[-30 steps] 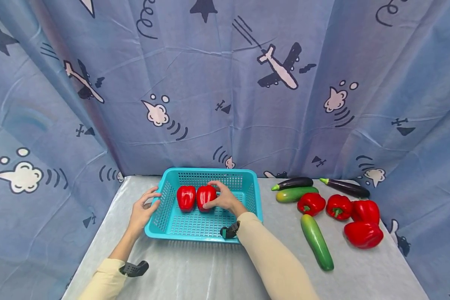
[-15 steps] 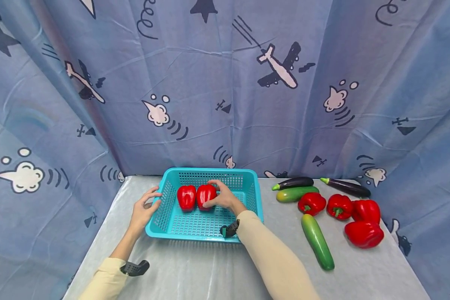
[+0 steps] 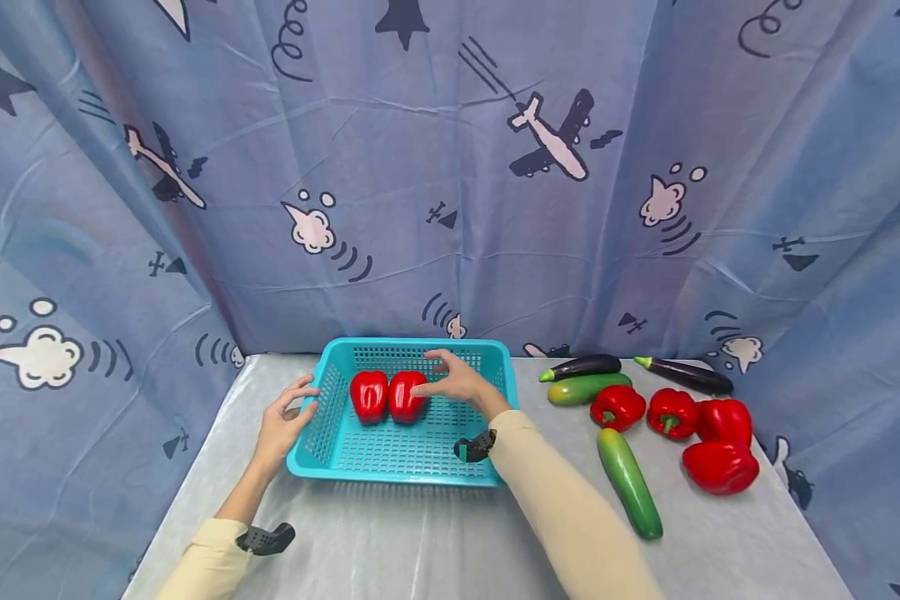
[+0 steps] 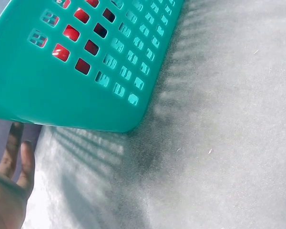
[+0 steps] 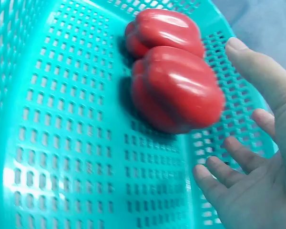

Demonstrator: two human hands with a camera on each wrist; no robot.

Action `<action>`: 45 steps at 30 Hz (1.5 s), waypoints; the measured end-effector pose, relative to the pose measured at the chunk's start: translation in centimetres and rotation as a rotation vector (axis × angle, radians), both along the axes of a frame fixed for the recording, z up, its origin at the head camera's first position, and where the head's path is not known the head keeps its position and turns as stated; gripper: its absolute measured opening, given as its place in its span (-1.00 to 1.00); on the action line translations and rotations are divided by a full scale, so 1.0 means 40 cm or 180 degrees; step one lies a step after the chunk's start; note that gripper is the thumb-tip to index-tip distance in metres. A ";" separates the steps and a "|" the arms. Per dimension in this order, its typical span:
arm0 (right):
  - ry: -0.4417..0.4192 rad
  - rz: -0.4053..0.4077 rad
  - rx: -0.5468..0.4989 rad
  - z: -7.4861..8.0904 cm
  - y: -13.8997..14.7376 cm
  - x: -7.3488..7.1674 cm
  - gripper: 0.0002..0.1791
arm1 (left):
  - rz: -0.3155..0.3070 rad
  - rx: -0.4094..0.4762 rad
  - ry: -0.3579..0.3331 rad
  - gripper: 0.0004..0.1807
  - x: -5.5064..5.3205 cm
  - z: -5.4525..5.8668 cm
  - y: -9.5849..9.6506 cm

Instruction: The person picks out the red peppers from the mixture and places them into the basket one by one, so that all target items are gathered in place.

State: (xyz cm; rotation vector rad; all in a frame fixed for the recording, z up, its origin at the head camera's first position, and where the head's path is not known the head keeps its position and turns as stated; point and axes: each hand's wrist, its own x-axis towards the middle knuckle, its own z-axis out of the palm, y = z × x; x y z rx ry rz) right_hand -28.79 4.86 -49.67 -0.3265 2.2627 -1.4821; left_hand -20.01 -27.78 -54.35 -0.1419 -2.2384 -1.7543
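Observation:
Two red bell peppers, the left one (image 3: 369, 397) and the right one (image 3: 403, 398), lie side by side in a turquoise plastic basket (image 3: 390, 478). My right hand (image 3: 461, 385) is over the basket, just right of the right pepper, its fingers spread. In the right wrist view a gap shows between that hand (image 5: 262, 176) and the nearer pepper (image 5: 181, 90). My left hand (image 3: 281, 421) is at the basket's left rim, fingertips against it. The left wrist view shows fingers (image 4: 12, 152) with one tip at the basket's edge (image 4: 86, 127).
Right of the basket, on the grey-white table (image 3: 390, 542), lie two eggplants (image 3: 581, 367), two cucumbers (image 3: 630, 483) and several red bell peppers (image 3: 720, 468). A blue patterned curtain (image 3: 390, 208) hangs behind and along the sides.
My right hand has let go of the right bell pepper and moved a little up and to the right. The left hand stays at the rim.

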 end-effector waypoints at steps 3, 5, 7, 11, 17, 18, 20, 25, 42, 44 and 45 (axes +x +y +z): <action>0.0032 0.0033 0.0013 0.022 0.020 -0.008 -0.12 | -0.0045 0.0030 0.0074 -0.74 0.009 0.014 0.005; 0.0013 0.0096 -0.0048 0.039 0.034 -0.012 -0.14 | -0.0076 0.0014 0.0131 -0.74 0.016 0.026 0.009; 0.0007 0.0155 -0.0110 0.057 0.048 -0.013 -0.17 | -0.0088 0.0011 0.0160 -0.75 0.020 0.032 0.012; 0.0000 0.0187 -0.0255 0.095 0.073 -0.005 -0.23 | -0.0057 -0.0055 0.0119 -0.74 0.015 0.018 0.006; 0.0041 0.0114 -0.0478 0.148 0.106 0.018 -0.28 | -0.0031 -0.0003 0.0060 -0.73 0.002 -0.005 -0.006; 0.0063 0.0112 -0.0518 0.156 0.111 0.024 -0.29 | -0.0034 0.0024 0.0060 -0.73 0.002 -0.006 -0.007; 0.0106 0.0128 -0.0605 0.171 0.123 0.036 -0.32 | -0.0040 0.0037 0.0058 -0.73 0.002 -0.006 -0.007; 0.0217 0.0063 -0.0825 0.186 0.155 0.071 -0.39 | -0.0028 -0.0023 0.0032 -0.73 0.005 -0.003 -0.008; 0.0082 -0.0762 -0.1701 0.144 0.326 0.177 -0.48 | -0.0116 -0.0070 -0.0006 -0.72 0.033 0.058 0.020; 0.0048 -0.0833 -0.1732 0.133 0.350 0.186 -0.49 | -0.0130 -0.0023 -0.0014 -0.72 0.031 0.057 0.020; 0.0025 -0.0853 -0.1755 0.129 0.362 0.190 -0.50 | -0.0132 -0.0005 -0.0018 -0.72 0.028 0.053 0.019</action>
